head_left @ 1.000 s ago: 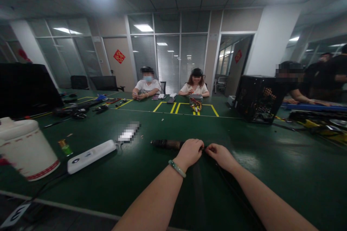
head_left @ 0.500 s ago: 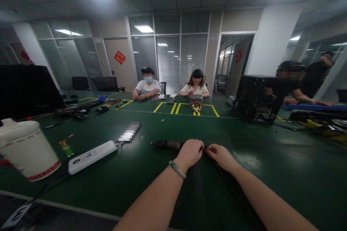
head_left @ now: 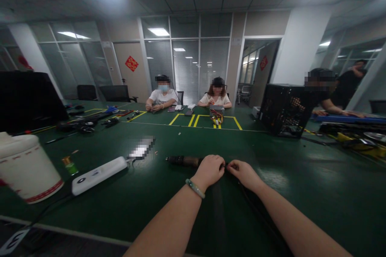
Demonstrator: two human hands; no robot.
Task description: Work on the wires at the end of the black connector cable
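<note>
A dark, slim electric screwdriver (head_left: 182,161) lies on the green table, its narrow tip pointing left. My left hand (head_left: 210,169), with a jade-like bangle at the wrist, is wrapped over its rear end. Close beside it, my right hand (head_left: 243,171) pinches with thumb and forefinger at the black cable (head_left: 251,200) where it meets the tool. The cable trails under my right forearm toward the table's near edge. My fingers hide the joint between tool and cable.
To the left are a white power strip (head_left: 99,176), a small green bottle (head_left: 70,166), a lidded cup (head_left: 28,168) and a dark monitor (head_left: 30,100). A black computer case (head_left: 283,110) stands at the right. Across the table sit two people; another works at the right.
The view has shifted very slightly, so everything sits a little further left. Both hands keep the same hold on the screwdriver and its cable.
</note>
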